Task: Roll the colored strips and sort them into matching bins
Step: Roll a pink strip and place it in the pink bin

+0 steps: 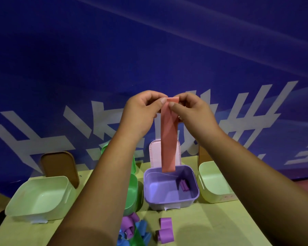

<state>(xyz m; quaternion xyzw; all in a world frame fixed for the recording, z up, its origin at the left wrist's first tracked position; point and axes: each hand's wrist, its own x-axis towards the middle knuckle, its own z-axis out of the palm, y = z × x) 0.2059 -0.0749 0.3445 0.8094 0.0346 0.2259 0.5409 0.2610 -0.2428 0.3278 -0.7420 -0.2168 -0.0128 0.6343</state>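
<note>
L hand (pixel 140 110) + R hand (pixel 194 110) both pinched top end of pink strip (pixel 168 139), held up; rest hung free, tip over purple bin (pixel 171 201). IMO needed tight first turn at top, thumbs feeding, edges flush, else coil would've skewed.

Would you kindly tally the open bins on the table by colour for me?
Pale greenish bins: 2
Green bin: 1
Purple bin: 1
Total: 4
</note>
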